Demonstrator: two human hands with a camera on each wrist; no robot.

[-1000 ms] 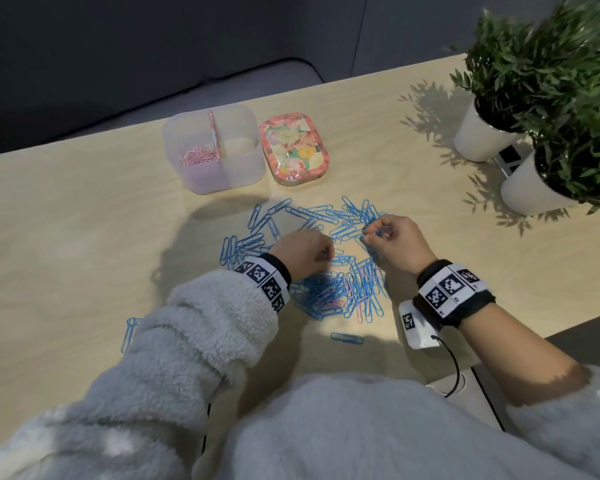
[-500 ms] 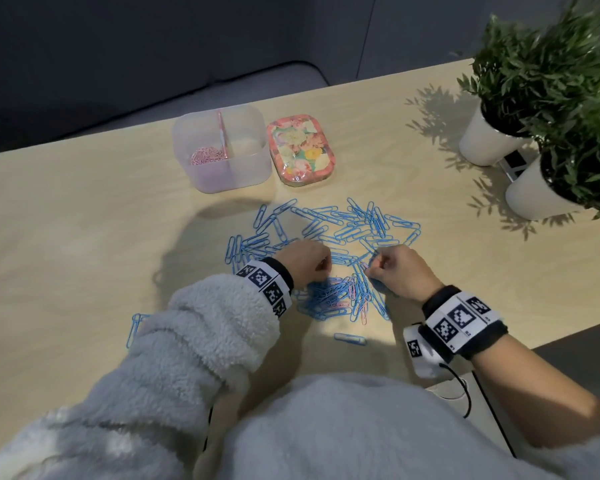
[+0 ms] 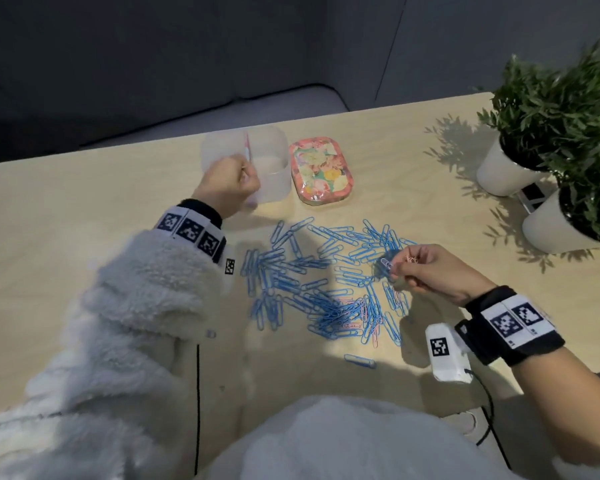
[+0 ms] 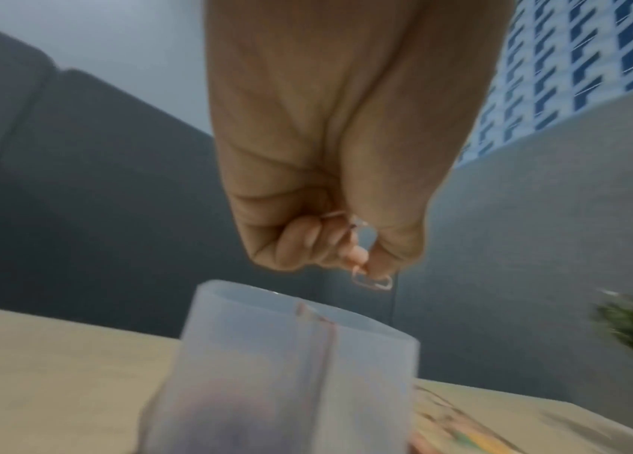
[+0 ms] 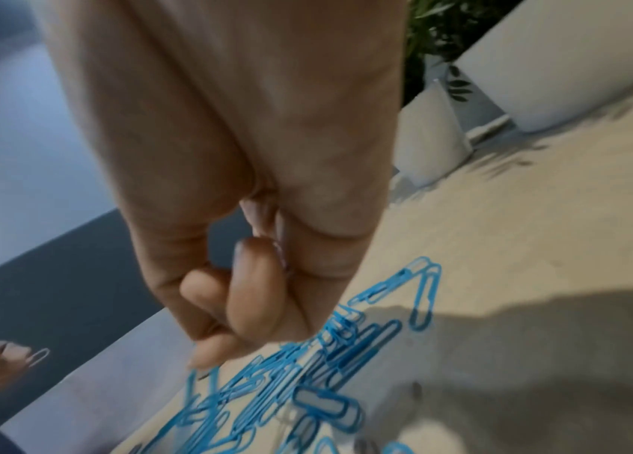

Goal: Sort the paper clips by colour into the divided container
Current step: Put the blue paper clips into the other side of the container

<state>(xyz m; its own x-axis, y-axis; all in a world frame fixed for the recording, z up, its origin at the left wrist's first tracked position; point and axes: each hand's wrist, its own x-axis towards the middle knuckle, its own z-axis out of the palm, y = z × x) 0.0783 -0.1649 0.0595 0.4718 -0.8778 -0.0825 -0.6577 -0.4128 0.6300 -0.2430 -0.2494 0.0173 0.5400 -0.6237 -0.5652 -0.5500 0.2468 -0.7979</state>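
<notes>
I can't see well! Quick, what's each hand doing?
Left hand: pinching a pink paper clip above the divided container.
Right hand: pinching pink clips.

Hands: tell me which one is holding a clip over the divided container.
The left hand. Its grip pinches a pink clip just above the container rim, while the right hand holds pink clips over the blue pile.
</notes>
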